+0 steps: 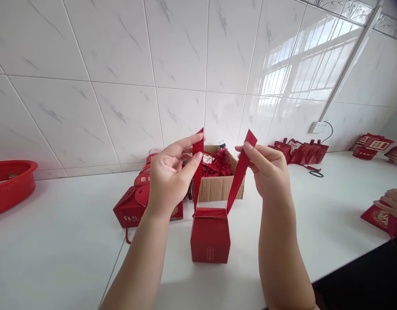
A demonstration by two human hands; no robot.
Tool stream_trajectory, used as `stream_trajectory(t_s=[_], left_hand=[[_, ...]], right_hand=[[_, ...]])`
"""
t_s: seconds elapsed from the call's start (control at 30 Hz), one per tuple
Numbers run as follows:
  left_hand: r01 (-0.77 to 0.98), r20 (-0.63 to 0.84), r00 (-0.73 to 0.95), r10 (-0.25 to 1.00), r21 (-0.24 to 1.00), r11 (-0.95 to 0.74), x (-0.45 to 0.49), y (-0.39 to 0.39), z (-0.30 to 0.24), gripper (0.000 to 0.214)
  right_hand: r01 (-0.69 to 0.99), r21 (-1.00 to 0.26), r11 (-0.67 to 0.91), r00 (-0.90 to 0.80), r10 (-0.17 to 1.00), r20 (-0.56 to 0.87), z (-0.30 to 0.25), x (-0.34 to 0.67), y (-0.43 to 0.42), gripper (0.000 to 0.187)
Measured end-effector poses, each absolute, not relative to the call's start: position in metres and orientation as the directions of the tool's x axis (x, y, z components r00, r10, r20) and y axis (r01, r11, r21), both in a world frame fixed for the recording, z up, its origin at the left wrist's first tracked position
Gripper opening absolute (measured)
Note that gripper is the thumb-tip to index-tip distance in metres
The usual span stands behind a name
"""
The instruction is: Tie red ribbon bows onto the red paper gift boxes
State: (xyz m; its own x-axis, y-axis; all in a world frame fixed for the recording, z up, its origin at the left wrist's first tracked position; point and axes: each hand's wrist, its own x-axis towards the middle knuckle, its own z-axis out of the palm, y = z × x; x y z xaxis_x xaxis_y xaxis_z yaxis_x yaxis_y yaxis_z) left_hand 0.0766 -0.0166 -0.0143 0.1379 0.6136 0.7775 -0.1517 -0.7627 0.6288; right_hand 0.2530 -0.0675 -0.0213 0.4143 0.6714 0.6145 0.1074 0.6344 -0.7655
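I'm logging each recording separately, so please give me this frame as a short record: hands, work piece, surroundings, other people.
Left hand: pinching the left ribbon end, raised
Right hand: pinching the right ribbon end, raised
Work piece: small red gift box, upright on the white table; both ribbon ends rise from its top
Behind it: cardboard box holding red ribbons and tags
Left: finished-looking red gift boxes; red plastic basin farther off
Right: co-worker's hand on a red printed piece
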Motion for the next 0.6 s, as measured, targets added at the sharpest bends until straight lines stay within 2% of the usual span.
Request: stream_trajectory(t_s=[0.27, 0.47, 0.6], left_hand=[[-0.154, 0.792, 0.153, 0.591, 0.610, -0.777, 0.077, -0.016, -0.015, 0.030], [-0.134, 0.795, 0.253, 0.551, 0.593, -0.794, 0.078, -0.018, -0.016, 0.026], [-0.115, 0.802, 0.293, 0.520, 0.570, -0.814, 0.081, -0.018, -0.018, 0.039]], right_hand=[[0.117, -0.796, 0.595, 0.394, 0.707, 0.587, -0.022, 0.251, -0.066, 0.021], [0.183, -0.815, 0.549, 0.331, 0.746, 0.577, -0.022, 0.245, -0.064, 0.021], [0.181, -0.848, 0.497, 0.225, 0.819, 0.528, -0.022, 0.241, -0.064, 0.020]])
